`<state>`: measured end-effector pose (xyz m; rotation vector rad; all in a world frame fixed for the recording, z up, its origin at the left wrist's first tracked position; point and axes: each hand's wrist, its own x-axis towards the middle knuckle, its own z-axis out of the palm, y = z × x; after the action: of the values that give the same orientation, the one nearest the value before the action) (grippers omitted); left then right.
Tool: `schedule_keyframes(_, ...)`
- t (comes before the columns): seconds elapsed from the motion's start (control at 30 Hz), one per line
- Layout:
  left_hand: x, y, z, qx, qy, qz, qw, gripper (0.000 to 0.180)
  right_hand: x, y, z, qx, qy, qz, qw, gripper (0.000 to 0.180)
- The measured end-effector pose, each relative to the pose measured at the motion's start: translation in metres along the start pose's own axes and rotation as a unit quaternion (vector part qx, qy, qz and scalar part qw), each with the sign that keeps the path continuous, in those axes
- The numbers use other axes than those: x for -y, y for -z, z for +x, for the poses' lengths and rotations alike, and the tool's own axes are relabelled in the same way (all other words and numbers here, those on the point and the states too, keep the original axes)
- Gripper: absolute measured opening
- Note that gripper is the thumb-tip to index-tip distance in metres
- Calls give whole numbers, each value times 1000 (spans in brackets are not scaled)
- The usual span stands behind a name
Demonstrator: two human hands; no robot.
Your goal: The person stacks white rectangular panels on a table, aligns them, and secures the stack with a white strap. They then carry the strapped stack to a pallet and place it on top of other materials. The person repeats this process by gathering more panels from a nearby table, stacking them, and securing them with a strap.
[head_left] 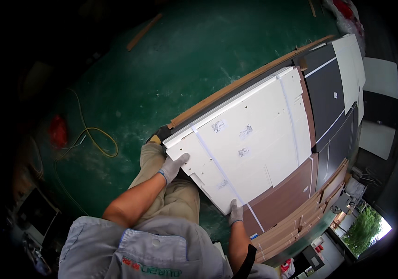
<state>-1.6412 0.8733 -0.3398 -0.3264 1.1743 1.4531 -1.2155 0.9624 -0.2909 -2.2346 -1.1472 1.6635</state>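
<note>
A stack of white panels [259, 130] with drilled holes, small labels and pale straps lies at a slant in front of me. My left hand [175, 167], in a grey glove with a blue cuff, grips its near left corner, with the thumb side over the top face. At the near right corner my right hand [236, 214], gloved the same way, is closed over the edge. The fingers under the panels are hidden. Brown panels [278, 195] bound with a strap lie beside the white stack on the right.
Dark grey strapped panels [324, 88] and more brown boards [296, 223] lie farther right. A long wooden strip [250, 76] runs along the stack's far side. On the green floor [161, 69] are a yellow hose [110, 151], a red bag [58, 131] and a loose wood strip [144, 32].
</note>
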Motion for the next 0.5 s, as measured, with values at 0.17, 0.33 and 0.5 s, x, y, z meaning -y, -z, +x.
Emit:
schedule_keyframes(0.17,4,8,0,-15,4,-3,1000,68,13,-5,-8,-68,-28,-38,997,73)
schedule_keyframes(0.33,-40,-10,-11,-97,-19,247,964,49,51,-43,-82,-104,-63,-324,938,105)
schedule_keyframes(0.5,-133,35,-7,-80,50,560,823,64,62,-93,-216,28,25,-207,978,67)
